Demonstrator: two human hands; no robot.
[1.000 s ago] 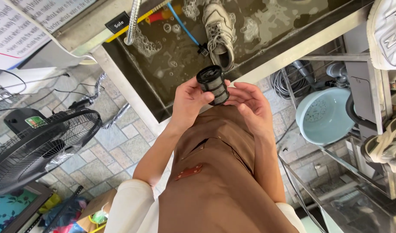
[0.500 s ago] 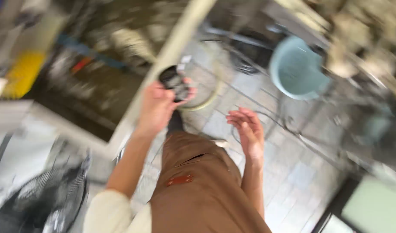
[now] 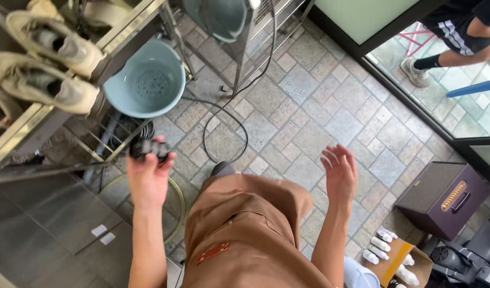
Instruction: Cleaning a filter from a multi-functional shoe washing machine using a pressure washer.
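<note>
Black, cylindrical and small, the object point(image 3: 149, 149) sits in my left hand point(image 3: 148, 178), fingers curled around it, held low in front of the brown apron point(image 3: 245, 234) and just beside the rack's lower shelf. I cannot tell what kind of object it is; the frame is soft there. My right hand point(image 3: 339, 173) holds nothing: palm up, fingers spread wide, well apart from the left and above the tiled floor point(image 3: 309, 112).

Surroundings noted: a pale blue basin point(image 3: 146, 80) tilted on the metal rack point(image 3: 122, 37), near the held object; two worn light shoes point(image 3: 47, 64) on the shelf above; a black cable point(image 3: 226, 112) looping across the tiles; a dark speaker-like box point(image 3: 442, 197) at right; another person's leg and shoe point(image 3: 415, 72) beyond the glass door.

Progress, as I judge it: the object is picked up and in carriage, not set down anywhere. Its placing remains outstanding.
</note>
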